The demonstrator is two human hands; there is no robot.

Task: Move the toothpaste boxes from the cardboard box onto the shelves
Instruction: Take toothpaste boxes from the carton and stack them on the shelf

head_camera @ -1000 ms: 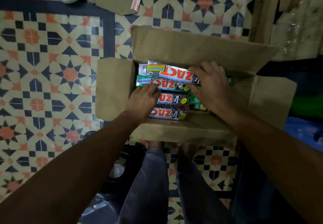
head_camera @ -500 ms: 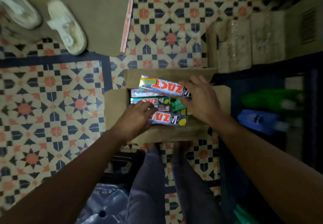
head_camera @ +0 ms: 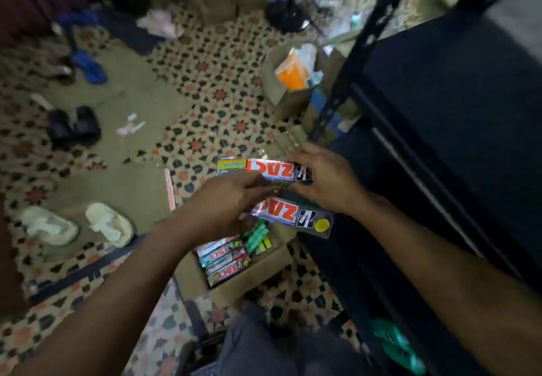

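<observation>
Forearms stretch forward above the cardboard box (head_camera: 252,279), hands close together. Right hand (head_camera: 326,180) pinches the upper ZACT toothpaste box (head_camera: 264,169) by its end; left hand (head_camera: 231,199) grips the lower ZACT toothpaste box (head_camera: 296,217), both raised beside the dark shelf (head_camera: 440,96).

Left hand (head_camera: 231,199) gripping lower box (head_camera: 293,217), right hand (head_camera: 325,182) gripping upper box (head_camera: 269,170)

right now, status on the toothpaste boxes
Left hand grips lower toothpaste box, right hand grips upper toothpaste box. Both held above cardboard box. Path to shelf looks open.
</observation>
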